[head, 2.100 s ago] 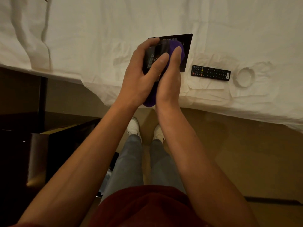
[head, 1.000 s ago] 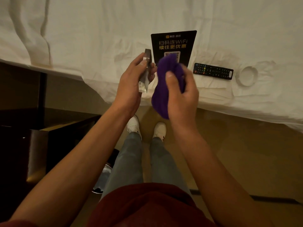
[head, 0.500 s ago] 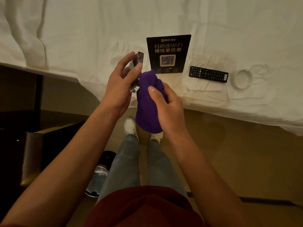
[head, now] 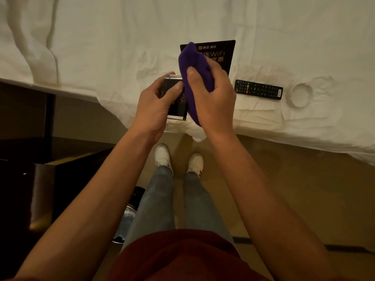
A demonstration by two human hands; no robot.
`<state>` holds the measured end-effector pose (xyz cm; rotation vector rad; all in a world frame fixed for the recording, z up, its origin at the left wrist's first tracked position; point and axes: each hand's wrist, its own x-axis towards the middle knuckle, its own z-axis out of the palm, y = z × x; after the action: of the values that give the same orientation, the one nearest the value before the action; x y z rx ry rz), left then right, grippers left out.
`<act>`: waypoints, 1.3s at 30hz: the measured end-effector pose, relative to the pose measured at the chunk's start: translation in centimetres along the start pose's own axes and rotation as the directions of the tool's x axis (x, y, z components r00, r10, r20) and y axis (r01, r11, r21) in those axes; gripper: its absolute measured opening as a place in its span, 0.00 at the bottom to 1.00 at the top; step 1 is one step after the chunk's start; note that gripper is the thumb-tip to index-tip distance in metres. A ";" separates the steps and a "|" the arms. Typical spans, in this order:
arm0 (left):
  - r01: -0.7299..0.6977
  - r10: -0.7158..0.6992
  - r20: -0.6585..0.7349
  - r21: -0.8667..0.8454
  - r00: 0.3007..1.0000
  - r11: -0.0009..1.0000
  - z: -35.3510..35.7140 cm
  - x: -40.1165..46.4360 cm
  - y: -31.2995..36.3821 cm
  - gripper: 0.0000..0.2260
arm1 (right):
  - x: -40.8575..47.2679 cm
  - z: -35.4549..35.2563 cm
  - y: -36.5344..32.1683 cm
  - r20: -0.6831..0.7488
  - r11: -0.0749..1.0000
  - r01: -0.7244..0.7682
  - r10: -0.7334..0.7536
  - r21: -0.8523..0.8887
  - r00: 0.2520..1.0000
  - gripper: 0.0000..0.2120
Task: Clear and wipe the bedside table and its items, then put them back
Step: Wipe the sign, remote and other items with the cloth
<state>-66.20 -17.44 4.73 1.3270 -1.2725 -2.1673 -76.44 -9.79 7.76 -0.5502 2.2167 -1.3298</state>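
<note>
Both hands busy: left hand (head: 154, 106) grips a dark, clear-edged block (head: 176, 102), possibly acrylic; right hand (head: 211, 98) clutches purple cloth (head: 192, 63) against its 3 o'clock side.

On the black card (head: 222, 55) lying on the bed I could read "WiFi" in yellow letters, with Chinese characters partly hidden by my purple cloth (head: 192, 78). The markings on the remote's (head: 258, 89) buttons were too small to read.
</note>
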 end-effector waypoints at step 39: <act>0.079 -0.078 -0.016 0.071 0.997 0.994 2.6 -2.2 -0.4 0.27 | -4.1 1.4 0.5 -0.218 1.000 -0.026 0.025 -0.004 0.976 0.18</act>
<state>-67.07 -14.46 6.12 1.4394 -1.3256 -2.1800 -72.36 -8.25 7.61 -0.3926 2.3949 -1.4294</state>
